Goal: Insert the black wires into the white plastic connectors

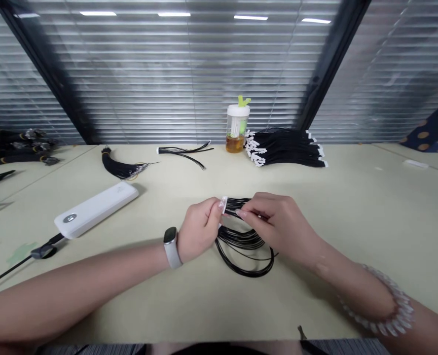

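My left hand [203,224] is closed on a white connector [224,203] at the end of a black wire harness [243,239]. Its thin wires run right from the connector and loop back underneath, hanging in a curve just below both hands. With thumb and index finger pressed together, my right hand [274,219] pinches black wires close to the connector. The exact wire between those fingertips is partly hidden. A smartwatch sits on my left wrist and a clear coiled band on my right forearm.
Behind stand a cup of amber liquid [235,129] and a stack of black harnesses with white connectors [285,148]. To the left lie a white power bank [96,209] with a cable, a black wire bundle [121,165] and loose wires [184,152]. Blinds back the table.
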The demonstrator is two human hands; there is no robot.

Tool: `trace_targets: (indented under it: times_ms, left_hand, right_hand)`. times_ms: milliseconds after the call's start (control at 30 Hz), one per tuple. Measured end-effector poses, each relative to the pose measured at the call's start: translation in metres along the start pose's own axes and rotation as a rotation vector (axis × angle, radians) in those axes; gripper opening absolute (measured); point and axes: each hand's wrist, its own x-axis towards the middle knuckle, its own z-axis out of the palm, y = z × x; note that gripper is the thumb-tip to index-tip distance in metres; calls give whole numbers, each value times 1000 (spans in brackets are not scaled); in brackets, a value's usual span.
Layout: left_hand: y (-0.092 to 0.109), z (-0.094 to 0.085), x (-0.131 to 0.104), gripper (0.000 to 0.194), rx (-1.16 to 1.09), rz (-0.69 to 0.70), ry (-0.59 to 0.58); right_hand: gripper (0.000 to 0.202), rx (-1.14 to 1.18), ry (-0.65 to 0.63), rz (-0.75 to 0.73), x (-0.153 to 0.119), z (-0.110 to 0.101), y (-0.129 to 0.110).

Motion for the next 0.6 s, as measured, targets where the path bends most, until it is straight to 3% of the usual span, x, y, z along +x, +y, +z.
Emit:
trace_targets:
  times_ms: [400, 600]
  left_hand:
    - [2, -1, -4, 38, 67, 25, -59]
    - [3, 2, -3, 37, 4, -42, -62]
  right_hand:
    - [18, -1, 66, -67, -5, 16, 0]
    - [20, -11, 82, -71, -6, 22, 2]
